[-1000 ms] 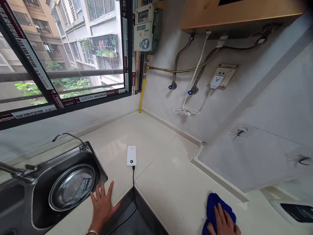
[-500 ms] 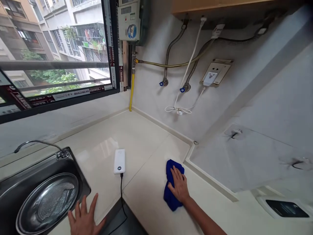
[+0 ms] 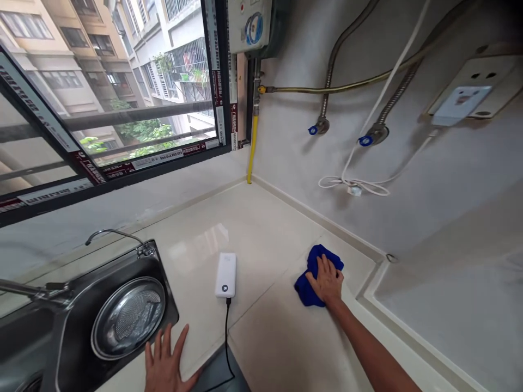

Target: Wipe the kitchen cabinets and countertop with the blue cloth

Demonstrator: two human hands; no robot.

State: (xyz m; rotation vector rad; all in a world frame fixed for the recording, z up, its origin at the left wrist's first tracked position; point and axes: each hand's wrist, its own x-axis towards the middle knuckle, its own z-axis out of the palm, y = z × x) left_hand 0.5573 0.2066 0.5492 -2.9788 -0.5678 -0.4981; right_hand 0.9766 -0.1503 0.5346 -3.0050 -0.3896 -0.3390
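My right hand (image 3: 327, 280) presses flat on a blue cloth (image 3: 312, 267) lying on the cream countertop (image 3: 253, 228), near the wall at the back right. My left hand (image 3: 165, 365) rests open, fingers spread, on the counter's front edge beside the steel sink (image 3: 81, 283). A white power bank (image 3: 226, 274) with a black cable (image 3: 226, 337) lies between the two hands.
A round steel strainer basin (image 3: 128, 318) sits in the sink, with a tap (image 3: 110, 235) behind it. The window (image 3: 102, 109) runs along the left wall. Pipes, valves (image 3: 314, 129) and a white cord (image 3: 359, 185) hang on the right wall.
My right hand has pushed the blue cloth away from me across the counter, towards the back wall. The left hand has stayed on the front edge by the sink.
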